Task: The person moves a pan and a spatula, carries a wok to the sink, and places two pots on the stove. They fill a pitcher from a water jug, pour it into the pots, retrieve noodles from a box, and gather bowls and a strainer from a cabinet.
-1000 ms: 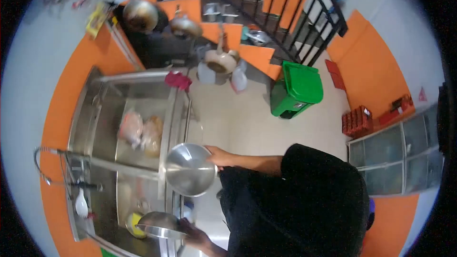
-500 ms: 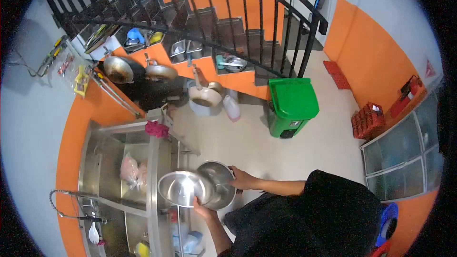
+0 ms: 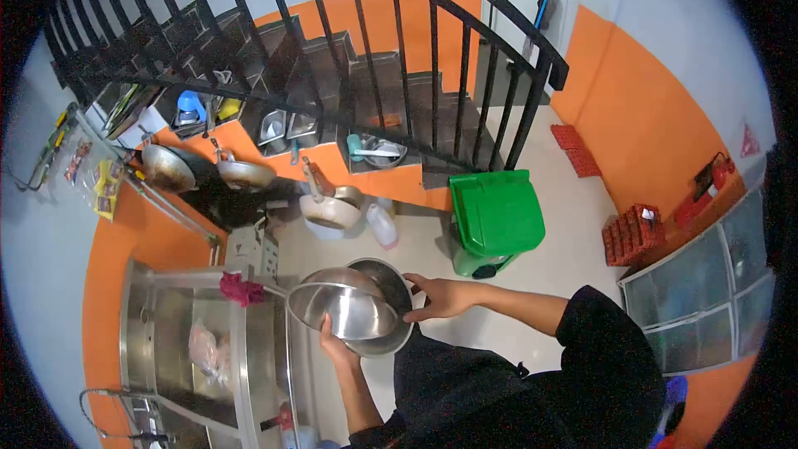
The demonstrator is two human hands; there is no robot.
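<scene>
In the head view my left hand (image 3: 339, 346) grips the near rim of a shiny steel mixing bowl (image 3: 347, 313), thumb inside and fingers beneath. The bowl is tilted, its inside turned toward me. Behind and partly under it is a second, deeper steel bowl (image 3: 401, 334), overlapped by the first. My right hand (image 3: 445, 297) holds this second bowl by its right rim, fingers and thumb around the edge. Both bowls are held in front of my body, above the floor beside the steel sink.
The steel sink (image 3: 241, 341) on the left holds a plastic bag (image 3: 208, 353); a dark pink cloth (image 3: 242, 289) hangs at its corner. A green bin (image 3: 499, 220) stands ahead. Pans (image 3: 330, 211) hang below the staircase (image 3: 374, 100). Red crates (image 3: 633, 235) sit by the right wall.
The front bowl has tipped, showing more of its inside, and lies further over the second bowl. My right hand has shifted slightly along the rim. The camera view has moved a little.
</scene>
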